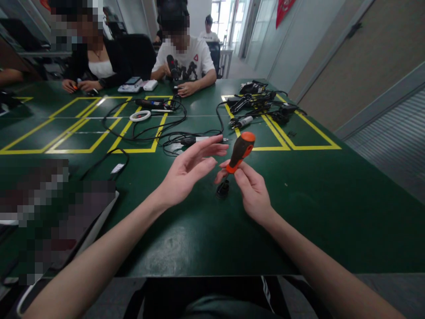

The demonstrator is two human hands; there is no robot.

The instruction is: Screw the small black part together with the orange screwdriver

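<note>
The right hand [255,189] pinched a screwdriver [241,151] between thumb and fingers, low on its orange and dark handle; the handle tilted toward the right edge of the surface [325,212], and its shaft ran down to a small black piece [222,189] standing on the green top, nearer the near edge than the far one; whether the tip was seated in it could not be told. The left hand [191,166] was spread, fingers stretched toward the screwdriver, thumb apart from them, gripping nothing. Beyond it lay a slim tool [199,140] with a dark grip and a coiled black cable [169,144]; farther toward the far edge lay a white ring [140,116], just beside a dark tool [154,104]; a heap of black parts [254,103] filled the area by the far right corner, over yellow tape lines [315,147]; at the far edge a person in a white T-shirt [199,55] held a black tool [172,67] upright, and two pixelated objects lay along the left edge of the view.
</note>
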